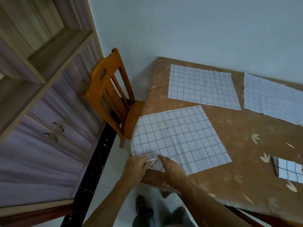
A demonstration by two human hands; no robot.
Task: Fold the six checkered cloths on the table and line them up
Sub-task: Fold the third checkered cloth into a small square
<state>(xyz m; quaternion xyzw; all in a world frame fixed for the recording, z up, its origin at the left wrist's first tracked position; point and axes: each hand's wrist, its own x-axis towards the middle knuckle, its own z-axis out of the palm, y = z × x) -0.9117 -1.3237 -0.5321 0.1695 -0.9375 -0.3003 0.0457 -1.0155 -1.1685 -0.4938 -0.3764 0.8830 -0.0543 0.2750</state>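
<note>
A white checkered cloth (178,138) lies unfolded at the table's near left corner, its left part hanging over the edge. My left hand (135,167) pinches its near corner at the table edge. My right hand (172,167) rests on the same corner, fingers curled over the cloth. Two more unfolded checkered cloths lie farther back, one in the middle (203,86) and one at the right (272,99). A small folded checkered cloth (288,172) sits at the right edge of view.
The table (237,145) has a brown leaf-patterned cover and stands against a pale wall. An orange wooden chair (108,94) stands at the table's left side. A wooden cabinet with drawers (41,112) fills the left. My feet show on the floor below.
</note>
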